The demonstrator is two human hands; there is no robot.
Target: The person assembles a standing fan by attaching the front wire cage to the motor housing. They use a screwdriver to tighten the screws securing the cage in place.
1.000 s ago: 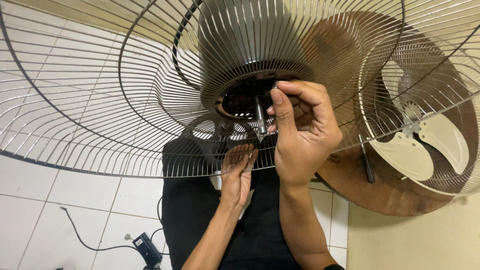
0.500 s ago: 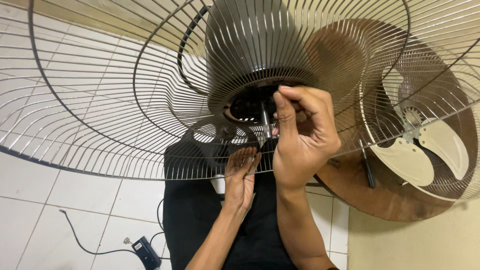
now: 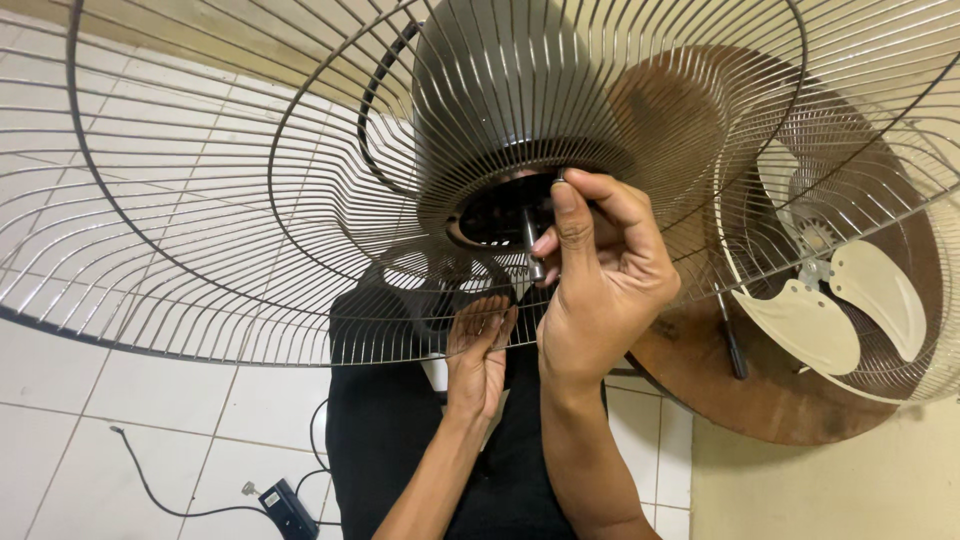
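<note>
Tilted further toward the camera since the earlier frame, the large silver wire fan guard — light, springy, awkward — rests over the lap, right hand pinching the dark metal motor shaft at its hub, left hand open-palmed beneath — best held by the rim.

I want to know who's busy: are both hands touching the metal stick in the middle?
No, only the right hand pinches the shaft; the left hand sits below it.

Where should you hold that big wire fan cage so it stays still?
Probably at the lower rim of the wire fan cage, coming from underneath. The thick outer hoop looks stiffer than the thin spokes, and it faces the person. The left hand already rests flat against that edge, while the right hand pinches the motor shaft at the centre.
</note>
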